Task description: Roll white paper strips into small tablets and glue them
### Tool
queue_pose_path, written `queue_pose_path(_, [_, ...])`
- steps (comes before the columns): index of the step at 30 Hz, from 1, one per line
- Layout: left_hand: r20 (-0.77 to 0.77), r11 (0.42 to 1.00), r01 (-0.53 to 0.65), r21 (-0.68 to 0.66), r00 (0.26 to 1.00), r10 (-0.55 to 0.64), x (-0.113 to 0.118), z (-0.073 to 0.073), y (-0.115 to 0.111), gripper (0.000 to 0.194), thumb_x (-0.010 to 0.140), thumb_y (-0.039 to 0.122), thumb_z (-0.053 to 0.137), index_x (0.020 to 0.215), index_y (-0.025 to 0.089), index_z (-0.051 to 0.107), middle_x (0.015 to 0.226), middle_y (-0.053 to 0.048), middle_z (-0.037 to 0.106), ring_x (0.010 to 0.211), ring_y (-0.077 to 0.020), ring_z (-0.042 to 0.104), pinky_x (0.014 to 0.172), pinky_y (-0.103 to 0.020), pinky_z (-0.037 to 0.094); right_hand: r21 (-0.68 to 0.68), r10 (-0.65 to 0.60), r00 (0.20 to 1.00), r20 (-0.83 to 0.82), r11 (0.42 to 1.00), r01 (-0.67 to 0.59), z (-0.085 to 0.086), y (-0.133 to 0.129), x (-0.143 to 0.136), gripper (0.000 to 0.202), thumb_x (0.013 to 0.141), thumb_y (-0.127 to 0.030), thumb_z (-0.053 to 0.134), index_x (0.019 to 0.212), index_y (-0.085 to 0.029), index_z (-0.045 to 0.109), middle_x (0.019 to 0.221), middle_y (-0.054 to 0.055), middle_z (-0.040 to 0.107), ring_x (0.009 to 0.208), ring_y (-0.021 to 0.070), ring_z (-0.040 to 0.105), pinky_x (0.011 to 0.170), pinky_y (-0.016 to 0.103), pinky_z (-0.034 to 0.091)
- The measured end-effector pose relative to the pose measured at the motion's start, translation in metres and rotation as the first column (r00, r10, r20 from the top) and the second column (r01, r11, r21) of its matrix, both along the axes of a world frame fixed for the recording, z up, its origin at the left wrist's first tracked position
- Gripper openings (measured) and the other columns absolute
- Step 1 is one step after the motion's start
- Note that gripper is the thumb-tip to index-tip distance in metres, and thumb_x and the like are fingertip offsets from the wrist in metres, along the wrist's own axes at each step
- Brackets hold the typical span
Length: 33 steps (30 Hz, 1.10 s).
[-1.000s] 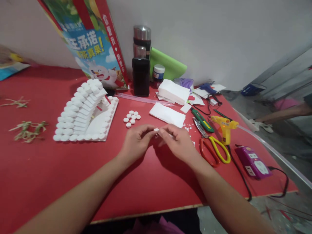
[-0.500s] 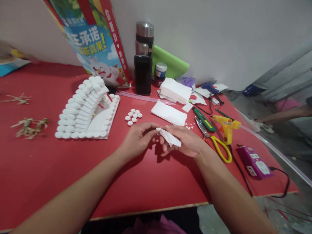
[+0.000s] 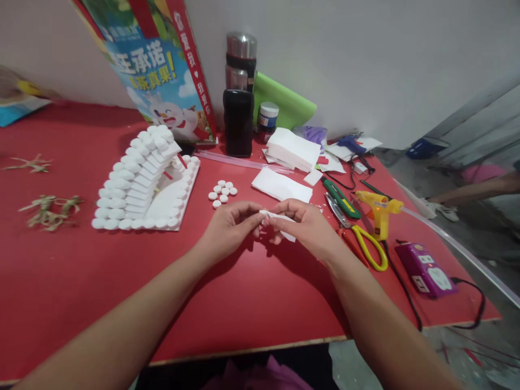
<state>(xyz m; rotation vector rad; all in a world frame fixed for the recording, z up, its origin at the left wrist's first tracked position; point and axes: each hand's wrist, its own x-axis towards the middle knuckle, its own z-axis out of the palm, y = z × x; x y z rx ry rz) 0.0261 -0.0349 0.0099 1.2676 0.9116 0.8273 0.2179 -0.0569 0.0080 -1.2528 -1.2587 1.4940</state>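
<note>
Between my two hands, above the red table, is a small white tissue (image 3: 286, 230), partly hidden by the fingers. My left hand (image 3: 233, 230) pinches its left end between thumb and fingers. With thumb and fingers closed, my right hand (image 3: 306, 225) grips the rest, and a loose flap hangs below the thumb. Just behind the hands lies a folded stack of white tissue (image 3: 281, 185). A cluster of round white discs (image 3: 221, 190) sits beyond my left hand. To its left stands a model with white steps (image 3: 142, 184), edged with the same kind of rounded white pieces.
Right of my hands lie scissors (image 3: 368, 249), a green utility knife (image 3: 340, 197), a yellow glue gun (image 3: 379, 211) and a purple power socket (image 3: 424, 271) with cables. A phone (image 3: 238, 123), flask (image 3: 241, 54) and printed bag (image 3: 162, 76) stand at the back. Dried knotted stems (image 3: 51, 212) lie left.
My right thumb has come down over the tissue, and my right hand has turned and closed round it. Less of the tissue shows. My left hand keeps its pinch.
</note>
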Motion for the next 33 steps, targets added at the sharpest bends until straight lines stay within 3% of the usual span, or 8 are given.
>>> queue_pose_path(4, [0.008,1.000,-0.005,-0.009,1.000,0.005,0.001,-0.001,0.000,0.028,0.082,0.042,0.075,0.085,0.014,0.071,0.063,-0.001,0.064,0.055,-0.0149,0.062,0.048,-0.026,0.056,0.131,-0.062,0.987,0.151,0.990,0.042,-0.002,-0.001,-0.003,0.027,0.086,-0.044,0.078,0.085,-0.019,0.068,0.080,0.002,0.074,0.059,0.0145,0.069,0.061,0.028,0.057])
queue_pose_path(8, [0.010,1.000,-0.012,-0.011,1.000,0.013,0.002,0.000,-0.001,0.029,0.081,0.042,0.076,0.086,0.014,0.071,0.071,-0.004,0.069,0.056,-0.0145,0.061,0.047,-0.026,0.055,0.229,-0.069,0.969,0.238,0.973,0.013,-0.003,0.000,0.000,0.018,0.090,-0.036,0.070,0.084,-0.020,0.075,0.083,0.004,0.076,0.078,0.0193,0.073,0.075,0.032,0.059])
queue_pose_path(12, [-0.050,1.000,-0.002,0.026,0.999,0.003,0.001,-0.001,0.000,0.027,0.083,0.040,0.074,0.088,0.014,0.073,0.076,-0.006,0.072,0.058,-0.0136,0.060,0.050,-0.025,0.053,0.007,0.028,0.997,0.071,1.000,-0.029,-0.001,0.002,0.008,0.022,0.089,-0.037,0.069,0.081,-0.019,0.079,0.076,0.005,0.077,0.072,0.0208,0.075,0.068,0.032,0.060])
queue_pose_path(16, [-0.062,0.993,0.023,0.115,0.998,-0.016,-0.002,-0.005,0.002,0.022,0.085,0.036,0.073,0.092,0.014,0.075,0.079,-0.006,0.074,0.067,-0.0153,0.064,0.061,-0.026,0.054,-0.222,0.065,0.984,-0.167,0.970,-0.102,0.000,0.005,0.013,0.033,0.081,-0.047,0.081,0.088,-0.015,0.081,0.085,0.011,0.080,0.073,0.0230,0.078,0.075,0.038,0.065])
queue_pose_path(21, [-0.021,0.989,0.091,0.113,0.996,-0.089,-0.007,-0.010,0.005,0.022,0.088,0.036,0.073,0.095,0.014,0.076,0.083,-0.006,0.075,0.069,-0.0141,0.064,0.065,-0.026,0.051,-0.254,0.076,0.964,-0.256,0.957,-0.143,0.000,0.008,0.018,0.028,0.076,-0.037,0.090,0.084,-0.013,0.078,0.084,0.009,0.080,0.070,0.0167,0.075,0.072,0.030,0.066])
queue_pose_path(28, [-0.005,0.989,0.119,0.084,0.993,-0.119,-0.010,-0.007,0.006,0.024,0.088,0.037,0.076,0.095,0.014,0.075,0.076,-0.003,0.071,0.065,-0.0120,0.060,0.061,-0.023,0.048,-0.333,0.110,0.908,-0.404,0.907,-0.257,-0.002,0.009,0.023,0.030,0.077,-0.034,0.090,0.090,-0.011,0.076,0.083,0.008,0.076,0.068,0.0162,0.072,0.066,0.035,0.068])
queue_pose_path(33, [0.007,0.988,0.128,0.087,0.992,-0.129,-0.010,-0.007,0.006,0.024,0.088,0.036,0.076,0.094,0.013,0.076,0.078,-0.004,0.071,0.069,-0.0125,0.061,0.066,-0.023,0.048,-0.305,0.170,0.872,-0.459,0.892,-0.334,-0.002,0.009,0.022,0.024,0.080,-0.029,0.088,0.092,-0.013,0.075,0.087,0.005,0.074,0.070,0.0139,0.069,0.068,0.033,0.067])
